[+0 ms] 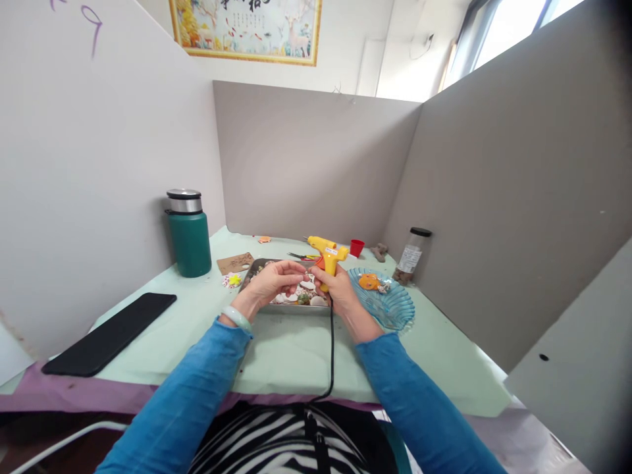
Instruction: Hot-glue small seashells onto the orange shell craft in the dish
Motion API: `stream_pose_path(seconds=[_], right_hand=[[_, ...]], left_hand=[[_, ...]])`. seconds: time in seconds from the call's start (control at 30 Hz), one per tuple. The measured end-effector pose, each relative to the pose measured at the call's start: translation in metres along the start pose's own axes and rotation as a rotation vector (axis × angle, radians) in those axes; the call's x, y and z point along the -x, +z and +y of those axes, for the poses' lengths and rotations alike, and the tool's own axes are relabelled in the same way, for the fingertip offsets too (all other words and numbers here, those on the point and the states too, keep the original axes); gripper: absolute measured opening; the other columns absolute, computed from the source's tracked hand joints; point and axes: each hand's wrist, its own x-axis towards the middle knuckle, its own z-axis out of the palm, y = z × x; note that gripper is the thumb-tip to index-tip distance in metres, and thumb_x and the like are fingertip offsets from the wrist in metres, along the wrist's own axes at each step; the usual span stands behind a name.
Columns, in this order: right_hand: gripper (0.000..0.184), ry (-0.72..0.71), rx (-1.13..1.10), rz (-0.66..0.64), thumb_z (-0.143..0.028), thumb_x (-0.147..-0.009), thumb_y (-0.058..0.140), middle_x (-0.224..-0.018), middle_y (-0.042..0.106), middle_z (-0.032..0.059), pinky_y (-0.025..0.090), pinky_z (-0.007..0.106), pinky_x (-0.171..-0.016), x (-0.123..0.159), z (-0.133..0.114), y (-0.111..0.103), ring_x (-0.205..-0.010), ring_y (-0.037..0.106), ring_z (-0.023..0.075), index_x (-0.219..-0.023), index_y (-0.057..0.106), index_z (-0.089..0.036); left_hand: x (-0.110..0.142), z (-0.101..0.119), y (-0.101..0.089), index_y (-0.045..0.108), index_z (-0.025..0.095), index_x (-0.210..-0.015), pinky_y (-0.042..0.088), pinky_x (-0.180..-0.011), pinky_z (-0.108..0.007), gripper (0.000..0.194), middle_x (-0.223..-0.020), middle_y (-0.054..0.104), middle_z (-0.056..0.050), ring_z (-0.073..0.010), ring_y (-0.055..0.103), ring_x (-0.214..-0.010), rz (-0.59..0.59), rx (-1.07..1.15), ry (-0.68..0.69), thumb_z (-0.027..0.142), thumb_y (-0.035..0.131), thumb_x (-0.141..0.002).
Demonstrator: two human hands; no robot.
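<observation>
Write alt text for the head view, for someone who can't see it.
A person's right hand grips a yellow glue gun near a metal tray of small mixed pieces, the left hand close by. A blue dish sits to the right, a green bottle to the left.

Yellow glue gun (330,253), roughly upright
</observation>
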Motion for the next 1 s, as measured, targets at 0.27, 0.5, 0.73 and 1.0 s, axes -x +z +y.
stream_pose_path(seconds=[0.27, 0.5, 0.73, 1.0], right_hand=[[0.038, -0.071, 0.087, 0.048, -0.033, -0.063, 0.079, -0.062, 0.056, -0.0054, 0.031, 0.021, -0.038, 0.002, 0.002, 0.005, -0.045, 0.046, 0.0085, -0.092, 0.058, -0.021], [0.037, -0.122, 0.115, 0.027, -0.033, -0.064, 0.077, -0.08, 0.069, 0.0013, 0.045, 0.026, -0.047, -0.003, 0.009, 0.001, -0.061, 0.061, 0.0156, -0.096, 0.062, -0.022], [0.037, -0.132, 0.091, 0.0, -0.032, -0.065, 0.077, -0.082, 0.072, 0.0024, 0.047, 0.029, -0.054, -0.004, 0.01, -0.001, -0.065, 0.064, 0.0178, -0.097, 0.063, -0.021], [0.039, -0.151, 0.175, -0.009, -0.037, -0.067, 0.076, -0.083, 0.071, 0.003, 0.048, 0.03, -0.058, -0.002, 0.011, -0.002, -0.067, 0.063, 0.018, -0.099, 0.063, -0.02]], left_hand=[[0.0, 0.001, 0.005, 0.062, 0.012, -0.084, 0.041, -0.047, -0.02, 0.029, -0.08, 0.069, -0.004, -0.0048, 0.052, -0.048, 0.04, -0.061, -0.023, 0.034, 0.077, -0.072], [-0.001, 0.004, 0.007, 0.058, 0.012, -0.08, 0.041, -0.045, -0.02, 0.033, -0.078, 0.069, -0.005, -0.0043, 0.052, -0.044, 0.067, 0.041, -0.057, 0.029, 0.083, -0.065], [-0.001, 0.004, 0.006, 0.061, 0.011, -0.084, 0.044, -0.047, -0.02, 0.034, -0.075, 0.068, -0.003, -0.0047, 0.053, -0.045, 0.043, 0.078, -0.096, 0.024, 0.084, -0.063], [0.0, 0.004, 0.005, 0.066, 0.009, -0.086, 0.047, -0.048, -0.021, 0.033, -0.077, 0.067, -0.004, -0.0053, 0.054, -0.049, -0.043, 0.074, -0.149, 0.025, 0.084, -0.063]])
